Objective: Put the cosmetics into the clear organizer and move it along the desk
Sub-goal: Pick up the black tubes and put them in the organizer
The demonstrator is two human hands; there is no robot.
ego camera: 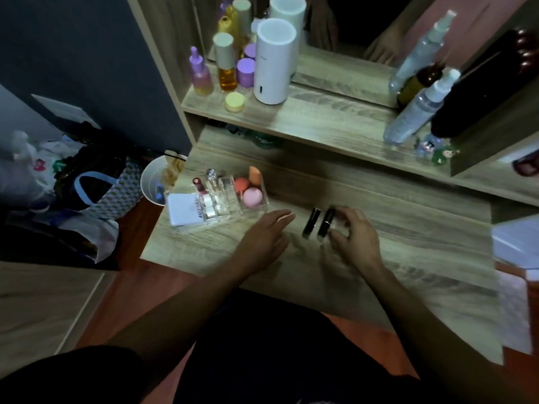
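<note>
The clear organizer (230, 212) stands at the left end of the wooden desk (408, 228). It holds pink and orange sponges (252, 196), a red lipstick (198, 183), a small clear bottle (211, 174) and a white compact (183, 209). Two black lipstick tubes (311, 222) (326, 223) lie side by side on the desk right of the organizer. My left hand (267, 237) rests flat between organizer and tubes, fingers apart, holding nothing. My right hand (354, 233) is blurred, its curled fingers at the right tube; a grip cannot be made out.
A shelf behind carries a white cylinder (272, 65), purple and amber bottles (227, 65), a yellow jar (234, 102) and spray bottles (420, 106). A mirror stands above. A white cup (154, 182) and bags (96, 193) sit left of the desk's edge.
</note>
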